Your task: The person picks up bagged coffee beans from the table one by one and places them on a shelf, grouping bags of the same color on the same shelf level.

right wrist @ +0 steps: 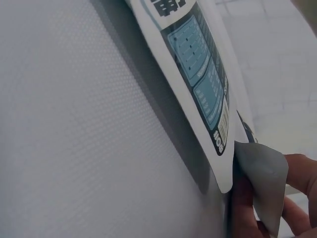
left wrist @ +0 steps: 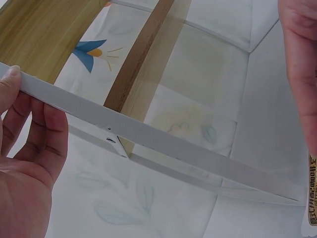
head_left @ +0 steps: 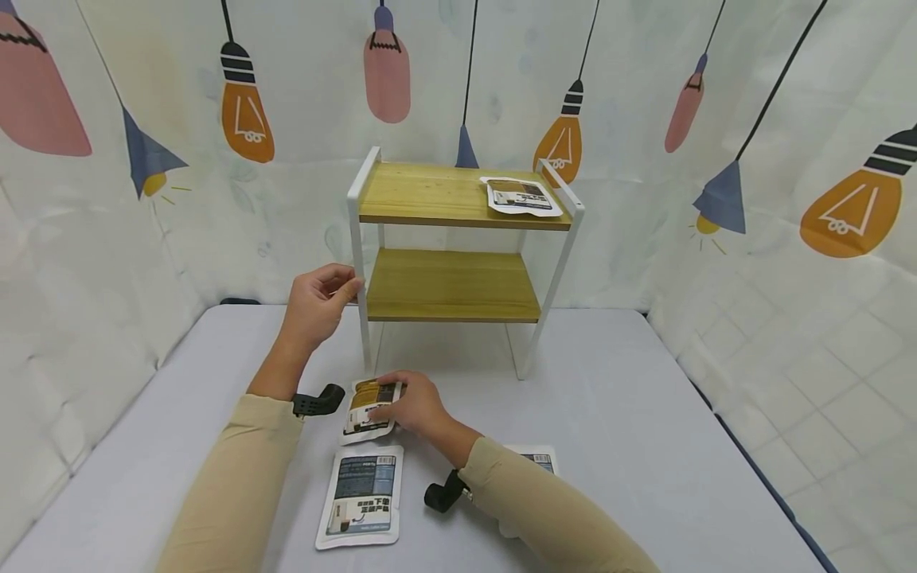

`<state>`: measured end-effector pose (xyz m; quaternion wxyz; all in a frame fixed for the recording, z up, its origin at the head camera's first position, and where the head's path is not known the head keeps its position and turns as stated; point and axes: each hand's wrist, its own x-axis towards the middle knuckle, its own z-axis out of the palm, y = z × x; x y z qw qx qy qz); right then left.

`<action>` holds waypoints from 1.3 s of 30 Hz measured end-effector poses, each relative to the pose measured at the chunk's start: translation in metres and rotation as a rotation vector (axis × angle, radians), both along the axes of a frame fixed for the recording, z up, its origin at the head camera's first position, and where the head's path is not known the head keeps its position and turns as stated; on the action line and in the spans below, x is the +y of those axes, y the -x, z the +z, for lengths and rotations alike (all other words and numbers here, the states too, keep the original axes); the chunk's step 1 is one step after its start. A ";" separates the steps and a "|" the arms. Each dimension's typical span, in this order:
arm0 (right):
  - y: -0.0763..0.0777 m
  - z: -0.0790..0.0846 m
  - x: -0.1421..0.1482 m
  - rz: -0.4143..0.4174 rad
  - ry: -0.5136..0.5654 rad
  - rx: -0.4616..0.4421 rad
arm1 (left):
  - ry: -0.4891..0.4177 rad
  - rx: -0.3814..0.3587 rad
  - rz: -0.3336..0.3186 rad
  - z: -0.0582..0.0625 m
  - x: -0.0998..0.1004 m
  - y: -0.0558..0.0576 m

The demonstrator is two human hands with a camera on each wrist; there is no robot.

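My left hand [head_left: 318,306] pinches the white left upright of a two-tier shelf [head_left: 451,286] with yellowish wood boards. In the left wrist view, thumb and fingers lie on either side of that white bar [left wrist: 148,131]. Lower down, my right hand [head_left: 419,406] holds a flat pouch [head_left: 364,410] with a yellow-brown and white label, just in front of the shelf's left foot. The right wrist view shows the pouch's grey-silver side [right wrist: 265,173] bent between thumb and fingers. Just nearer lies a white pouch with a blue label [head_left: 363,497], flat on the table.
Another white pouch [head_left: 540,456] lies on the table, partly hidden under my right forearm. On the shelf's top board, toward the right, rests a brown-labelled pouch [head_left: 519,196]. A printed curtain [head_left: 301,215] stands behind and beside the white table [head_left: 630,414].
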<state>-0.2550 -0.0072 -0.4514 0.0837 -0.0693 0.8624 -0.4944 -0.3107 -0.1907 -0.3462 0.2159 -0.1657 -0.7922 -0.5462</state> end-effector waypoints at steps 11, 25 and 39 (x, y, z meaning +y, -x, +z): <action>-0.001 0.000 0.003 0.005 0.056 -0.046 | 0.006 -0.011 0.005 0.000 0.000 -0.001; -0.001 -0.001 0.010 0.008 0.118 -0.107 | -0.003 -0.035 0.011 0.001 0.000 -0.002; -0.001 -0.005 0.021 0.020 0.163 -0.122 | 0.001 -0.021 -0.002 0.000 -0.001 -0.001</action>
